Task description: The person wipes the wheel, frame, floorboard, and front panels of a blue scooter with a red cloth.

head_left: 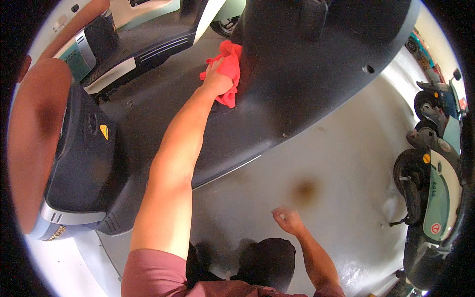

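Note:
My left hand (216, 81) is closed on a red cloth (229, 67), which is bunched up and partly hidden under the fingers. The cloth presses against the black plastic of a scooter (198, 133), in the corner where the flat footboard meets the upright front panel (292, 74). My left arm stretches forward across the footboard. Lower down, apart from the scooter, my right hand (288, 221) hangs over the grey floor. Its fingers are curled in, and nothing shows in them.
The scooter's brown seat (37, 143) rises at the left. Beyond it stands another scooter with a pale green panel (79, 64). More parked scooters line the right side, the nearest with a green and cream body (440, 193). My dark-clad knees (267, 260) are at the lower edge.

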Demonstrator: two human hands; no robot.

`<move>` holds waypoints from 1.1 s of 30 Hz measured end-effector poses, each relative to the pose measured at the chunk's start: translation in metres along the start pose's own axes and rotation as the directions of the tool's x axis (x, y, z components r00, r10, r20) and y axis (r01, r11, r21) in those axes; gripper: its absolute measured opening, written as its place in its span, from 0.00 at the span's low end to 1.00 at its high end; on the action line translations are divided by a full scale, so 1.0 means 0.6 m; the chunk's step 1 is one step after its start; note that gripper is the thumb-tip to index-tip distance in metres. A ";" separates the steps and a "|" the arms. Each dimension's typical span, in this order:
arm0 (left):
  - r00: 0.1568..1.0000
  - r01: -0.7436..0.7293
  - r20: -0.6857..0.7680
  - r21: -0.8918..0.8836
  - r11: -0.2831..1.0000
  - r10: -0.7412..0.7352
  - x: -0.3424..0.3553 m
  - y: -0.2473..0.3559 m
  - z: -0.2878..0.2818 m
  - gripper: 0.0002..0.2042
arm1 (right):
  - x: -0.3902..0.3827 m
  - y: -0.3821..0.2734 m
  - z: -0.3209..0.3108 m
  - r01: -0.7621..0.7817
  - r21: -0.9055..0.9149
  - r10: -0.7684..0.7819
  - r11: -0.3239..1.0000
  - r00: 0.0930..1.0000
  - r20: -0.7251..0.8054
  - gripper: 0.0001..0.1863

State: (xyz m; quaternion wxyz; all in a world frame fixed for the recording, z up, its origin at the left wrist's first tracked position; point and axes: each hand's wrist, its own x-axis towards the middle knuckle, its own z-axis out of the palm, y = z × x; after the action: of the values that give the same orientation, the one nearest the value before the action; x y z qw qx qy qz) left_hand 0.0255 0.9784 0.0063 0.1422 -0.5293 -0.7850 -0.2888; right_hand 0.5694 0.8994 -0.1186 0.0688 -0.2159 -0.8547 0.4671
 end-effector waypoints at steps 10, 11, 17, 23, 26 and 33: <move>0.984 0.165 -0.086 0.126 0.978 -0.155 -0.146 0.135 -0.051 0.19 | -0.002 -0.062 0.026 0.150 0.078 -0.147 0.986 0.988 -0.037 0.06; 0.979 0.191 -0.106 0.191 0.963 -0.173 -0.157 0.176 -0.048 0.19 | -0.002 -0.065 0.026 0.164 0.077 -0.162 0.984 0.986 -0.029 0.07; 0.989 0.003 0.146 -0.044 0.999 0.004 -0.233 0.345 -0.084 0.14 | -0.017 -0.131 -0.010 0.178 -0.035 -0.178 0.983 0.984 0.020 0.07; 0.895 -0.088 0.305 -0.596 0.798 0.326 -0.279 0.335 -0.233 0.14 | -0.070 -0.041 -0.033 0.194 -0.189 -0.207 0.962 0.977 -0.049 0.08; 0.999 0.045 0.034 -0.782 0.622 -0.029 -0.217 0.278 -0.259 0.21 | -0.080 -0.073 -0.053 0.008 0.037 -0.005 0.999 0.995 -0.096 0.08; 0.906 -0.308 -0.343 -0.136 0.941 0.247 -0.097 0.276 -0.216 0.40 | -0.048 -0.153 -0.058 0.141 -0.080 -0.149 0.987 0.983 -0.110 0.09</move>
State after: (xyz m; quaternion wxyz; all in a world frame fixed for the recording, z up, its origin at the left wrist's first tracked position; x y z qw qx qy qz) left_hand 0.1891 0.9019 0.1282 0.2572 -0.5930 -0.6369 -0.4202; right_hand 0.5788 0.8705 -0.0210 0.1441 -0.1820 -0.8790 0.4165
